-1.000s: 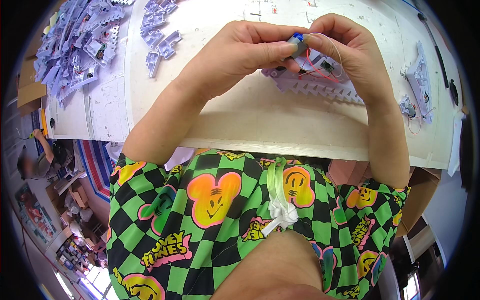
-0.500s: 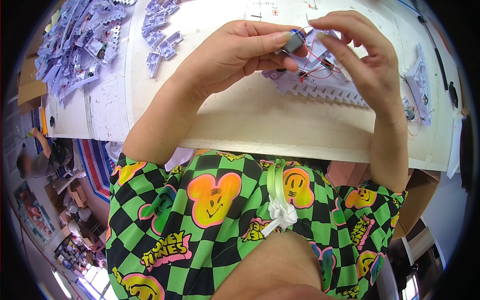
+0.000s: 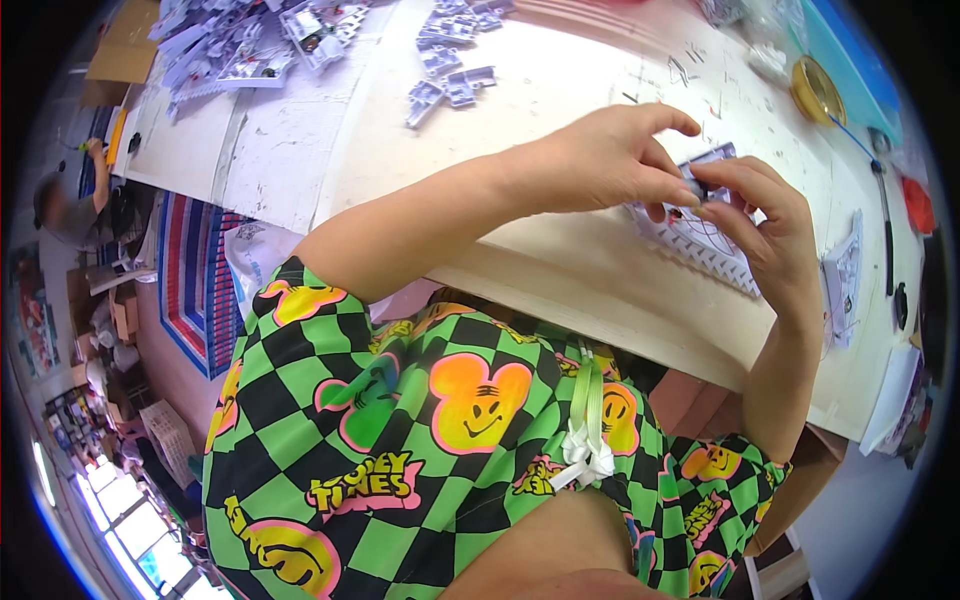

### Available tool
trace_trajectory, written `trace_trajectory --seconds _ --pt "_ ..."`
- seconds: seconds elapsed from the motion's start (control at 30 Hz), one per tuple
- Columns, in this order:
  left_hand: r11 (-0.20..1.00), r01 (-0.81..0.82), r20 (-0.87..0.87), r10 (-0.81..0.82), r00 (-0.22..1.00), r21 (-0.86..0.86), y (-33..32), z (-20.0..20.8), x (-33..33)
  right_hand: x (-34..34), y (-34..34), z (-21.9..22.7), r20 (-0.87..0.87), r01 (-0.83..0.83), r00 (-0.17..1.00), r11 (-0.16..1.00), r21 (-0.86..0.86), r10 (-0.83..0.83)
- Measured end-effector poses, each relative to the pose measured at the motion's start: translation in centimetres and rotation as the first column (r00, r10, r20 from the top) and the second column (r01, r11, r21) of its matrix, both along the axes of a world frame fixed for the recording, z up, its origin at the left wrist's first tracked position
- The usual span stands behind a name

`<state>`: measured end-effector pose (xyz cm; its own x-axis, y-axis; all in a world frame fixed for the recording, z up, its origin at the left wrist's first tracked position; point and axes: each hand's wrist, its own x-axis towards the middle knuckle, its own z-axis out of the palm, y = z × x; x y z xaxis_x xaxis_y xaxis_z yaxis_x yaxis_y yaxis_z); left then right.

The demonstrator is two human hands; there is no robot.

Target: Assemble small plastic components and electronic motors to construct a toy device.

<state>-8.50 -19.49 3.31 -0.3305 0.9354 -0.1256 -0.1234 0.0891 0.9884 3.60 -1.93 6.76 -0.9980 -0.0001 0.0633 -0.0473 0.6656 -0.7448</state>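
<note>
A sawtooth-edged pale lilac plastic housing [image 3: 715, 258] lies on the table beneath both hands. Just above it, a small motor [image 3: 697, 187], grey in the earlier view, sits at the fingertips of my right hand [image 3: 765, 215], whose thumb and fingers are closed on it. Fingers partly cover the motor. My left hand [image 3: 610, 165] is beside it with the index finger stretched out and apart, its thumb close to the motor; whether the thumb touches it is unclear. Thin red wires [image 3: 708, 228] hang below the fingertips over the housing.
Many similar housings are heaped at the far left [image 3: 240, 50], beside smaller lilac plastic pieces [image 3: 440, 88]. Another housing [image 3: 845, 275] lies to the right, near a black rod [image 3: 888, 235]. A yellow round bowl [image 3: 818, 90] stands far right. Another person [image 3: 75, 205] is at the left edge.
The view has swung, showing more of the table's far right. The motor has passed from my left hand's grip to my right fingertips, nearer the housing. My left index finger has straightened.
</note>
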Motion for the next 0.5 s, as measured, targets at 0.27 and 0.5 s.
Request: trace_trajectory --seconds 0.27,0.5 --pt "0.999 0.024 -0.222 -0.029 0.975 -0.028 -1.1 -0.2 -0.2 -0.2 -1.0 -0.6 0.129 0.004 0.992 1.0 -0.031 0.0" --pt "0.885 -0.44 -0.974 0.208 0.088 0.149 -7.8 -3.8 -7.8 -0.6 -5.0 -2.9 -0.32 0.06 0.947 0.978 0.201 0.007"
